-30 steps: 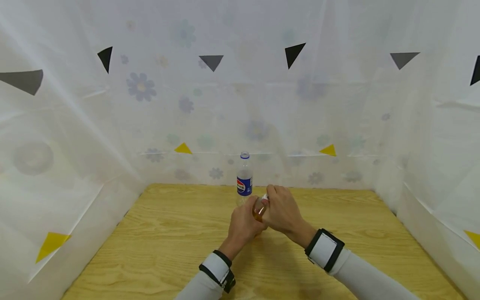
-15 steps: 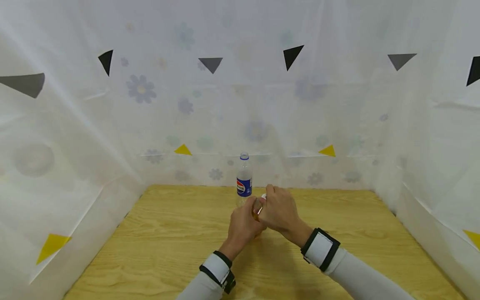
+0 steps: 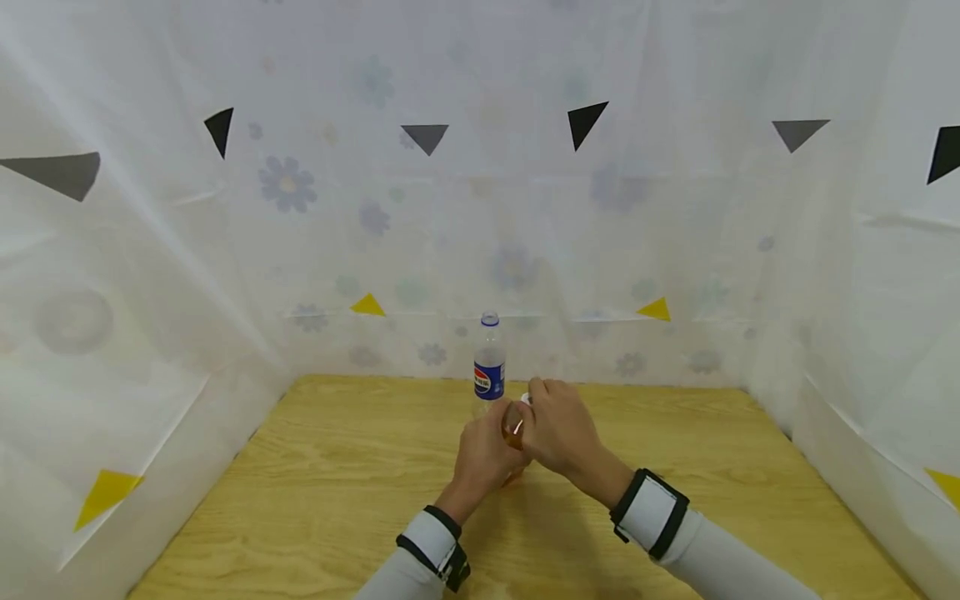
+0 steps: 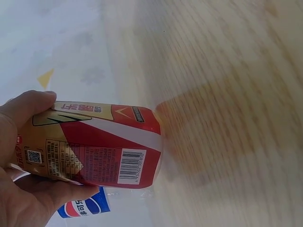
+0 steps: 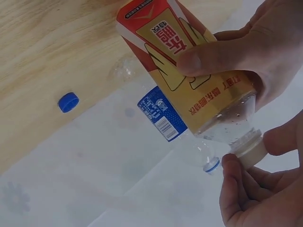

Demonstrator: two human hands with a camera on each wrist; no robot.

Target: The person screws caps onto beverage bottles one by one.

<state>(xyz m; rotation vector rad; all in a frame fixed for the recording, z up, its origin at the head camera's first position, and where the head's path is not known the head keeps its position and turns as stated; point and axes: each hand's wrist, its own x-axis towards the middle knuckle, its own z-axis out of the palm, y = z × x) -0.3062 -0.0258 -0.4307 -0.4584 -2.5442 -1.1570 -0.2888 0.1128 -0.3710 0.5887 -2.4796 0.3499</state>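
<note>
My left hand (image 3: pixel 483 454) grips a drink bottle (image 4: pixel 109 146) round its red and gold label. The thumb lies on one side of the label and the fingers on the other. In the left wrist view the base of this bottle is right at the wooden tabletop. With thumb and fingertips, my right hand (image 3: pixel 562 429) pinches the white cap (image 5: pixel 252 153) at the bottle's neck. Just behind both hands stands a clear bottle with a blue label (image 3: pixel 489 379), upright and with no cap on its mouth. My left hand hides its lower part in the head view.
A blue bottle cap (image 5: pixel 68 102) lies on the wooden table (image 3: pixel 337 483), near its far edge. White sheeting (image 3: pixel 450 217) with faint flowers and stuck-on triangles walls in the back and both sides.
The right hand has turned slightly at the white cap, its wrist swinging a little left and then back right. The left hand keeps its hold on the drink bottle. The head view has tilted slightly.
</note>
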